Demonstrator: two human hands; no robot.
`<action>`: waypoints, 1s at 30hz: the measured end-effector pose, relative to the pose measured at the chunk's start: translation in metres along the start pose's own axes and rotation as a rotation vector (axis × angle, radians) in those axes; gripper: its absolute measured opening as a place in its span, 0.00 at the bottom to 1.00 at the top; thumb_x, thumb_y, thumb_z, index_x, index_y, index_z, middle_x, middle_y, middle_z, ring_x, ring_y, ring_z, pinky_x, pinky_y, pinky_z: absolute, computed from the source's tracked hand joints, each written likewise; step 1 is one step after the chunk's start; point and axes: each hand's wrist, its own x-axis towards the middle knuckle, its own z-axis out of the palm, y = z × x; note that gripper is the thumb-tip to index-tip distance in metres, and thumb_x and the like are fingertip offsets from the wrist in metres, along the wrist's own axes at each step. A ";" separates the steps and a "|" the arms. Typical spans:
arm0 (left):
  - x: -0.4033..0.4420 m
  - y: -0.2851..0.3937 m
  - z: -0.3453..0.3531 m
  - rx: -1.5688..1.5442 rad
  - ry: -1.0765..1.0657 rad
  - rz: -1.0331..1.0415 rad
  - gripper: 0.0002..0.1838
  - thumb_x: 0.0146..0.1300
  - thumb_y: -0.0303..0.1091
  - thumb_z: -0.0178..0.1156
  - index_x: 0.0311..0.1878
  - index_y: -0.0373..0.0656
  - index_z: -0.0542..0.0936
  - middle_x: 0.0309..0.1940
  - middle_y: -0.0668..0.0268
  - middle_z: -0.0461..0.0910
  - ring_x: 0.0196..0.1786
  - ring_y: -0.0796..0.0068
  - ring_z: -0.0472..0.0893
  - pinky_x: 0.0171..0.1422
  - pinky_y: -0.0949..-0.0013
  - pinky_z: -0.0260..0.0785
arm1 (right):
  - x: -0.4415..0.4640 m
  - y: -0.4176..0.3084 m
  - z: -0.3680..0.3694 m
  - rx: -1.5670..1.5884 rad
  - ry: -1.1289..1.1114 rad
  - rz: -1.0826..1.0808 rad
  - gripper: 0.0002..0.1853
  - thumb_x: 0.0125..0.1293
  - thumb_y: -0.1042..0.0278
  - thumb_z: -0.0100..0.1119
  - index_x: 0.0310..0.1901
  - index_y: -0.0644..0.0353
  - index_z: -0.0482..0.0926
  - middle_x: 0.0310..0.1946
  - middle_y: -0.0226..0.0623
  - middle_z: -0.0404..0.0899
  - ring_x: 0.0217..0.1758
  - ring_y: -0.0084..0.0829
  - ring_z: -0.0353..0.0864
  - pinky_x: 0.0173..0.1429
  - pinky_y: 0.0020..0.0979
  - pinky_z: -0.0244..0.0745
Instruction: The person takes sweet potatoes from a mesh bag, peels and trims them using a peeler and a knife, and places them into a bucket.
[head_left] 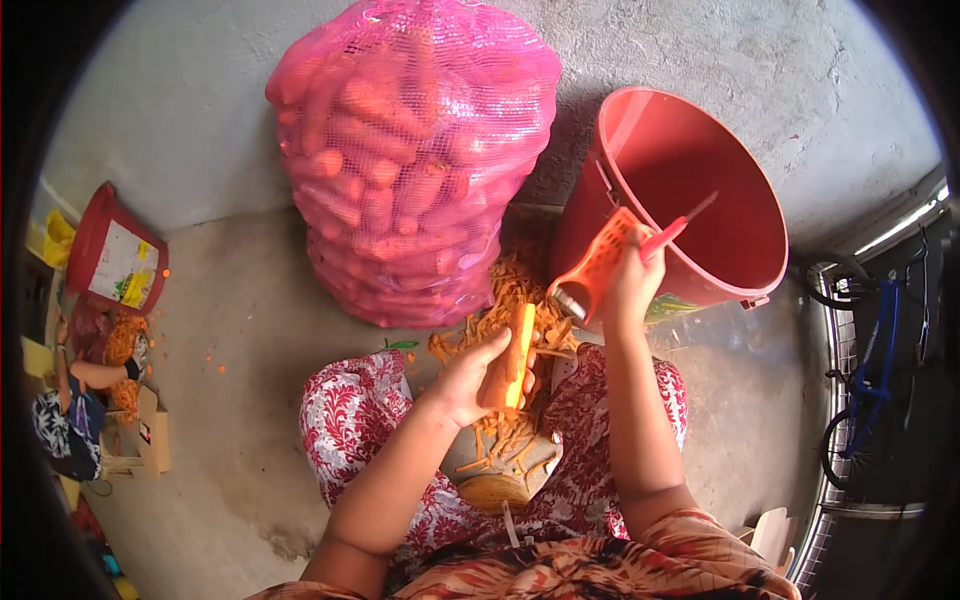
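Nearest, one garment in mottled orange, brown and black; one red-and-white floral cloth covering both spread knees; one round wooden piece between the knees; orange peelings in loose strips, lying from there across to the floor in front; one left hand, fingers wrapped round a single carrot; that carrot, tilted, bright at its upper end, held above the peelings; one right hand, raised and set off to the right, gripping two articles together: an orange perforated tool with a metal lower end, and a red-handled knife, blade angled up and right; one large red bucket, tilted, behind the right hand; one pink mesh sack filled with carrots, against the grey wall; at far left, one second person, partly seen, near another red bucket; at far right, one blue-framed bicycle beside a grille.
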 end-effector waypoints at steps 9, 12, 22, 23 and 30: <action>0.007 0.000 -0.003 0.018 0.047 0.099 0.20 0.62 0.52 0.41 0.41 0.46 0.72 0.22 0.68 0.75 0.19 0.74 0.75 0.13 0.71 0.68 | -0.079 -0.036 0.017 -0.020 -0.458 0.117 0.07 0.62 0.69 0.49 0.38 0.62 0.67 0.26 0.24 0.67 0.27 0.12 0.62 0.31 0.16 0.61; 0.010 -0.003 -0.010 0.042 0.015 0.054 0.20 0.62 0.48 0.38 0.42 0.43 0.71 0.25 0.62 0.75 0.19 0.72 0.75 0.13 0.71 0.69 | -0.081 -0.040 0.017 -0.120 -0.438 0.030 0.07 0.62 0.68 0.49 0.37 0.62 0.68 0.25 0.24 0.66 0.27 0.13 0.62 0.31 0.16 0.61; 0.011 -0.011 -0.005 0.028 -0.037 -0.089 0.21 0.63 0.52 0.39 0.38 0.44 0.70 0.25 0.68 0.67 0.28 0.72 0.69 0.16 0.76 0.66 | 0.002 -0.011 -0.001 -0.243 0.125 -0.080 0.07 0.62 0.69 0.47 0.31 0.64 0.69 0.19 0.31 0.69 0.20 0.20 0.64 0.28 0.24 0.64; 0.010 -0.008 -0.009 0.010 -0.087 -0.125 0.20 0.62 0.53 0.39 0.39 0.45 0.70 0.26 0.68 0.68 0.29 0.72 0.69 0.22 0.74 0.66 | 0.000 -0.014 -0.002 -0.085 0.086 -0.011 0.07 0.63 0.69 0.46 0.30 0.63 0.68 0.20 0.26 0.67 0.21 0.17 0.63 0.27 0.21 0.62; 0.011 0.002 -0.002 -0.075 0.020 0.077 0.18 0.62 0.49 0.42 0.46 0.48 0.71 0.33 0.64 0.75 0.29 0.73 0.75 0.28 0.68 0.71 | -0.069 -0.040 0.011 0.033 -0.393 0.107 0.04 0.62 0.71 0.48 0.36 0.62 0.67 0.23 0.23 0.65 0.24 0.13 0.61 0.28 0.17 0.60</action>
